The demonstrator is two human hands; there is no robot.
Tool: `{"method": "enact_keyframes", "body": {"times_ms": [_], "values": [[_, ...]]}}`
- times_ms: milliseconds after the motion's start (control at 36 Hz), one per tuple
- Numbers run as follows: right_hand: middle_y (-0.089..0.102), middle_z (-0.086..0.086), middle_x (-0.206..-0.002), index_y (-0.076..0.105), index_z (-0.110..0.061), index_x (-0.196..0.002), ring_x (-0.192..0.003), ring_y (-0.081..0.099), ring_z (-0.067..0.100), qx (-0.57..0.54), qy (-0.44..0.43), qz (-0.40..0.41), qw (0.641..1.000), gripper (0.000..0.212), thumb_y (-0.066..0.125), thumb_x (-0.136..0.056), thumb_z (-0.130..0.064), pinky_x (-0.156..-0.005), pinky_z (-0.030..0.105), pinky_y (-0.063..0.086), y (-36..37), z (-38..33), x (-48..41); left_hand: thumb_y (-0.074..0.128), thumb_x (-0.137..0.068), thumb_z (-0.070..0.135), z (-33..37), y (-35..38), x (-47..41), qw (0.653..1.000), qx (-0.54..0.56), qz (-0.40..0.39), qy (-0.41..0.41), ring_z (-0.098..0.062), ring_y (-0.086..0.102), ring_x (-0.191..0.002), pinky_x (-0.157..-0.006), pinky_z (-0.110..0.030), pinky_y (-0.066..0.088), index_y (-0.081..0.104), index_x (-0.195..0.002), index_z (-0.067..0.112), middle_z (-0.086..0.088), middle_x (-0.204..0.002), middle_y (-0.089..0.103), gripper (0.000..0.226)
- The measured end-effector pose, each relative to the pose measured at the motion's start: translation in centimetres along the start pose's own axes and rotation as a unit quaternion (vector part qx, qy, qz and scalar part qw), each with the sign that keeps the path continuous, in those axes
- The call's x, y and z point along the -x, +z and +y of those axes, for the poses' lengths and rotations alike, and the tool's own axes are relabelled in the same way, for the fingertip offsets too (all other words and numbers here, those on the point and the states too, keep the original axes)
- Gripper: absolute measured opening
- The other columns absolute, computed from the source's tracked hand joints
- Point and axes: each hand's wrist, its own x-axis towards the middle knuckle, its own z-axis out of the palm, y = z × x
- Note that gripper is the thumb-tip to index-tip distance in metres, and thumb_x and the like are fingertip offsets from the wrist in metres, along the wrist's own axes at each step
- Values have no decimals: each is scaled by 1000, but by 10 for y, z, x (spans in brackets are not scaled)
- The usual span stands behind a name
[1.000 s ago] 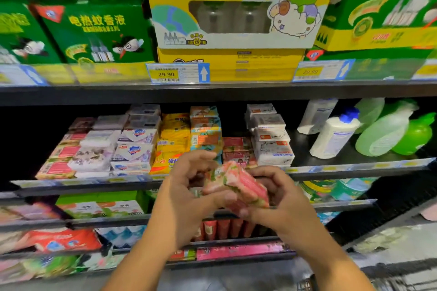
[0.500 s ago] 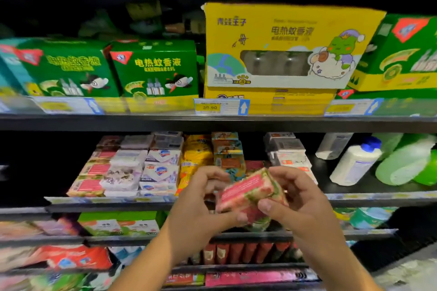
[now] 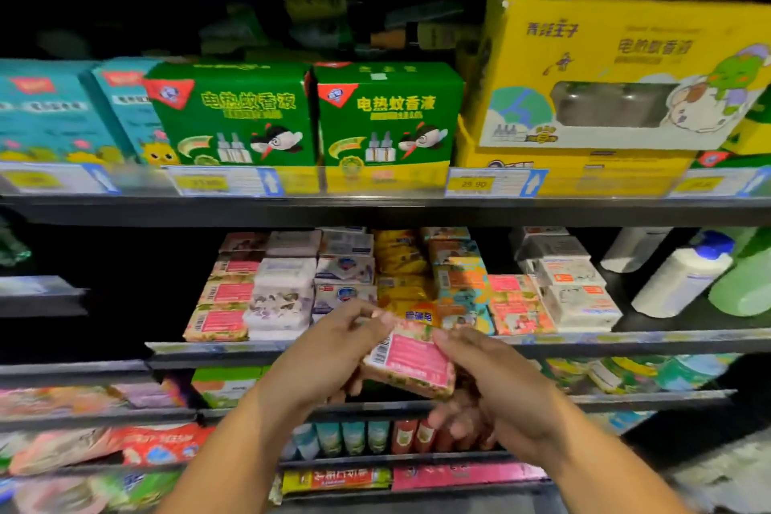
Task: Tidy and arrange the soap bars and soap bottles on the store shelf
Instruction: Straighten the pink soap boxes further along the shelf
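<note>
Several rows of soap bars (image 3: 283, 292) are lying on the middle shelf (image 3: 626, 340), and the pink-label row (image 3: 225, 296) is sitting at the far left. In front of the shelf, the left hand (image 3: 333, 355) is pinching the upper left corner of the held bar (image 3: 411, 363). This bar is hanging in the air just below the shelf edge, with its pink label and barcode facing up. The right hand (image 3: 505, 392) is gripping its right side, thumb on top and fingers curled under. Further right, a white bottle (image 3: 684, 275) and a green bottle (image 3: 747, 284) are sitting at the end of the shelf.

To my judgement both grips are light, so the bar could be slipping when one hand is letting go. If it is pushed hard against a stack, the front bars could be tumbling over the low shelf edge.
</note>
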Motion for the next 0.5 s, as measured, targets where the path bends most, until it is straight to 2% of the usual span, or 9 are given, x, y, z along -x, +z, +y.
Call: {"method": "enact_keyframes", "body": {"times_ms": [111,167,222,306,389,417,500], "values": [[76,12,-97,56,-20,-120,-78,72,33,-57,0,0,998,33,52,-99,-45,-62,36,62,23,-2,-13,56,-99,39,-4,-28,3,998,24,4,49,-13,55,-55,-48,-28,45,61,-110,36,-5,-84,63,12],[76,12,-105,59,-17,-118,-91,74,29,-77,-27,1,997,40,46,-99,-49,-72,41,62,34,-6,-20,59,-99,30,-5,-40,8,997,52,-6,56,-6,58,-59,-57,-26,52,58,-115,33,12,-72,62,17],[76,12,-103,62,-10,-111,-94,75,26,-96,-60,26,993,37,48,-102,-42,-76,41,62,48,-9,-30,61,-98,25,-11,-50,11,996,70,-13,55,-2,62,-67,-69,-28,57,59,-115,27,22,-74,62,18],[74,17,-102,64,-5,-105,-92,75,27,-65,-87,57,992,19,61,-98,-23,-83,48,61,69,-10,-50,70,-92,22,-22,-69,14,997,22,-10,67,-5,63,-76,-70,-25,53,62,-108,22,10,-100,65,18],[73,13,-92,66,-13,-91,-84,74,27,-19,-113,40,993,3,69,-92,-13,-74,43,62,91,-8,-69,81,-82,23,-32,-92,11,998,-19,2,62,-7,65,-80,-70,-29,54,62,-107,27,9,-104,66,32],[72,10,-91,67,-17,-85,-82,74,26,-10,-130,31,991,10,70,-90,-9,-69,40,60,98,-7,-75,84,-78,23,-34,-100,10,997,-28,16,65,-7,67,-83,-73,-28,56,62,-109,26,9,-105,66,38],[69,5,-92,67,-21,-86,-79,72,19,10,-184,3,983,21,72,-87,-1,-64,30,56,120,-6,-95,86,-74,33,-39,-126,5,983,-142,58,98,-1,63,-95,-78,-9,48,60,-121,26,17,-111,63,54]]}}
